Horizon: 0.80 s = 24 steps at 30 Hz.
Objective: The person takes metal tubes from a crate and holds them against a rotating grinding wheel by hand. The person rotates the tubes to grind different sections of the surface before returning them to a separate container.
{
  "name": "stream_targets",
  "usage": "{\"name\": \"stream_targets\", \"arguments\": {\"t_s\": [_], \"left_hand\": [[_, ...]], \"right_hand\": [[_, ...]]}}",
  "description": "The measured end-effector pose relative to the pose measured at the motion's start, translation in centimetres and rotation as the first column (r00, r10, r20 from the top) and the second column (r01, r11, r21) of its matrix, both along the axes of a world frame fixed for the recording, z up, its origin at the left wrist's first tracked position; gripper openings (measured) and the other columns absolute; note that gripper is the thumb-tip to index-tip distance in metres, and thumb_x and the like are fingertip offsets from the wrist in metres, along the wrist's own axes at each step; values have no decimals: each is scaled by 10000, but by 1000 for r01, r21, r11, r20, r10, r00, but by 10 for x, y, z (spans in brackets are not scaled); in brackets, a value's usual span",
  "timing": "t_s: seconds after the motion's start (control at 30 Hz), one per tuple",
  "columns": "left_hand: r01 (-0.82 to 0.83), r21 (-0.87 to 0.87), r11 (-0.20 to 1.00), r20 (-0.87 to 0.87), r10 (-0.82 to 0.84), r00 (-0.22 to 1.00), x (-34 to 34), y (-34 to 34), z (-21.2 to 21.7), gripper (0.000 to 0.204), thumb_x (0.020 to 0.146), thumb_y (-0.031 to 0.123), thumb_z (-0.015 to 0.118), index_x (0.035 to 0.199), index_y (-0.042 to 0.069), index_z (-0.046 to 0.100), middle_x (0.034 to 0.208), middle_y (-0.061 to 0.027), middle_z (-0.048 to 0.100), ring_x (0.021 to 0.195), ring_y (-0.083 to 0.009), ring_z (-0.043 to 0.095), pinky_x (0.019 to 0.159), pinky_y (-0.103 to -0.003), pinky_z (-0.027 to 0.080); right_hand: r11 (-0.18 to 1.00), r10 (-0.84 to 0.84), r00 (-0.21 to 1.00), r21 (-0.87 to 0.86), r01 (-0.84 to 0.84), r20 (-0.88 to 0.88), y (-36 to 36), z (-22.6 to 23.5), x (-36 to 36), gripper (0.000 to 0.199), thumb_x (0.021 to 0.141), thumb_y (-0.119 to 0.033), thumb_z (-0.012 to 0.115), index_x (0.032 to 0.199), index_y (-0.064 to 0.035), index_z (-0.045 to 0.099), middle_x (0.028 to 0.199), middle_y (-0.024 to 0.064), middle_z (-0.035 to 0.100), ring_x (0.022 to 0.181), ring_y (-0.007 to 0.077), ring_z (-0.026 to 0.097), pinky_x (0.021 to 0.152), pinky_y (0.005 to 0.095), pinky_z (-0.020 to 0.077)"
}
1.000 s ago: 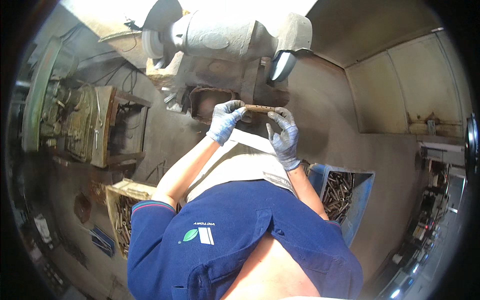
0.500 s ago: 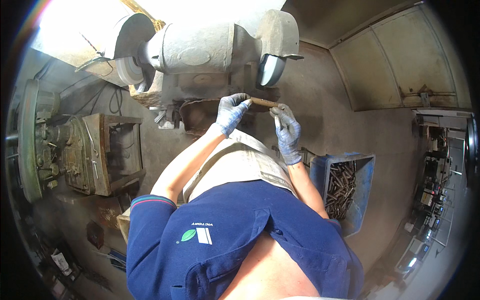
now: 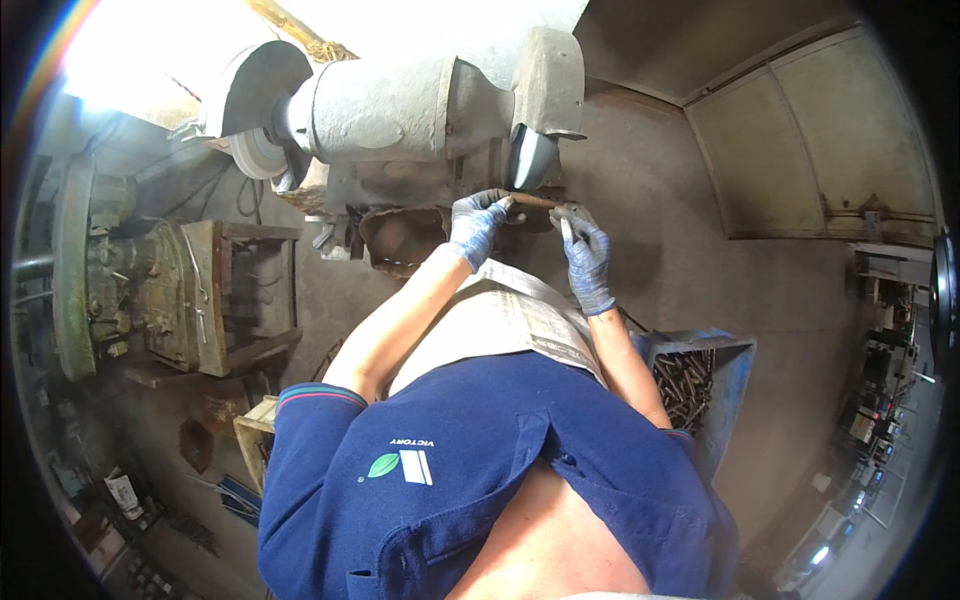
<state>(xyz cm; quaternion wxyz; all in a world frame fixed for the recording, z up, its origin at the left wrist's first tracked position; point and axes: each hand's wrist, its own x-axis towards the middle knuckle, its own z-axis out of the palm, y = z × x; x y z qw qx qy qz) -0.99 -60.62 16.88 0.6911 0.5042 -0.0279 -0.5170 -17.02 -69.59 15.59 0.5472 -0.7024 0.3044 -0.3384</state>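
A short brown metal rod (image 3: pixel 536 201) is held level between my two gloved hands. My left hand (image 3: pixel 474 228) pinches its left end between thumb and fingers. At the other end, the fingers of my right hand (image 3: pixel 588 258) are closed on it. Just above the rod is the right grinding wheel (image 3: pixel 534 158) of a grey bench grinder (image 3: pixel 385 108). From here I cannot tell whether rod and wheel touch. A pale apron (image 3: pixel 510 305) lies below my hands.
The grinder's left wheel (image 3: pixel 257 154) sits under its guard. At my right stands a blue crate (image 3: pixel 737 385) holding many similar rods (image 3: pixel 684 385). A greenish machine (image 3: pixel 165 295) on a frame is at the left. A metal cabinet (image 3: pixel 800 150) stands far right.
Both hands have brought the rod nearer to the right grinding wheel. The grip is unchanged. My whole view has shifted a little.
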Motion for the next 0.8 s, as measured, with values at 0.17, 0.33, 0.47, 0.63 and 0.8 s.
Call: {"name": "stream_targets", "arguments": {"t_s": [0.17, 0.33, 0.47, 0.63, 0.8], "left_hand": [[-68, -23, 997, -15, 67, 998, -7, -15, -9, 97, 844, 25, 595, 912, -37, 625, 802, -101, 654, 665, -159, 628, 622, -256, 523], [-60, 17, 998, 12, 60, 998, -2, -15, -12, 78, 842, 12, 590, 894, -30, 631, 799, -94, 654, 641, -153, 618, 609, -242, 516], [-92, -14, 996, 76, 93, 993, 14, -7, -24, 76, 849, 11, 574, 887, -34, 623, 768, -105, 646, 622, -160, 613, 552, -266, 529], [-110, 13, 994, 16, 110, 994, 34, 5, -25, 50, 837, -20, 575, 858, -43, 614, 750, -98, 634, 610, -160, 621, 540, -260, 531], [-93, 8, 996, 83, 92, 992, 31, 1, -25, 65, 856, 10, 562, 851, -33, 610, 742, -97, 638, 610, -168, 628, 513, -275, 533]], "right_hand": [[994, -54, 998, 99, 50, 42, -10, -4, 0, 132, 860, -48, 580, 952, 15, 650, 928, 83, 633, 875, 154, 586, 813, 278, 462], [981, -21, 999, 195, 15, 30, -12, -17, 0, 176, 891, -61, 543, 1013, 43, 617, 1007, 122, 629, 925, 195, 605, 892, 321, 482], [967, -32, 996, 254, 10, 85, -1, -20, 21, 153, 862, -83, 592, 972, 4, 652, 928, 86, 656, 859, 142, 593, 814, 277, 465], [950, -10, 991, 312, -31, 131, 8, -20, 40, 155, 847, -102, 625, 964, -11, 669, 902, 58, 675, 833, 105, 600, 773, 246, 468], [934, 40, 990, 347, -85, 134, 3, -24, 35, 228, 899, -104, 545, 1029, 75, 601, 1025, 163, 619, 951, 212, 607, 896, 329, 488]]}}
